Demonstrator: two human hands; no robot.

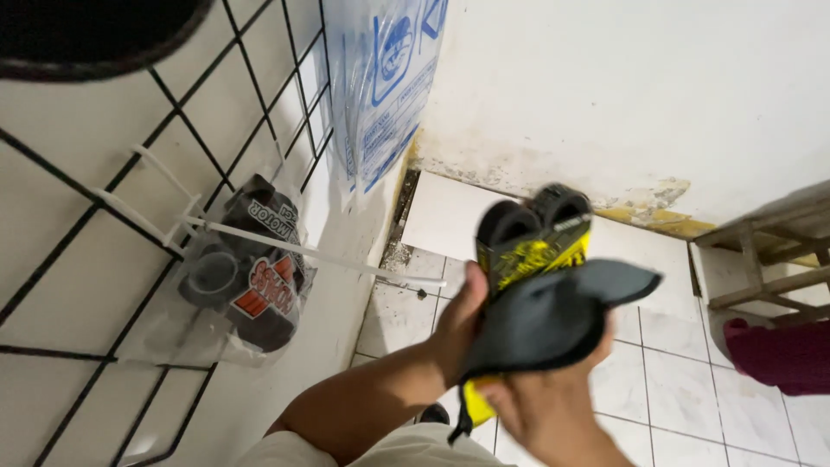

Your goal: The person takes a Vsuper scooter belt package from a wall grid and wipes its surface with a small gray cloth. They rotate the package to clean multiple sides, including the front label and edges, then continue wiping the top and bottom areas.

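Wire grid panel (156, 95) on wall, far left; bagged black parts (246, 277) hang from its white hook. Left hand (458, 324) closed on yellow-and-black packet (532, 251), held above tiled floor (666, 389). Right hand (540, 415) grips same packet from below, under dark flap (553, 320). Wooden stool (761, 259) far right.

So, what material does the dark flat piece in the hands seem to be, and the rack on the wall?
The dark flat piece looks like matte fabric or thin foam: it bends softly, no shine, though motion blur leaves this open. The rack looks like metal wire, coated black: thin straight bars crossing in a grid. The packet hanging on its white hook looks like clear glossy plastic film.
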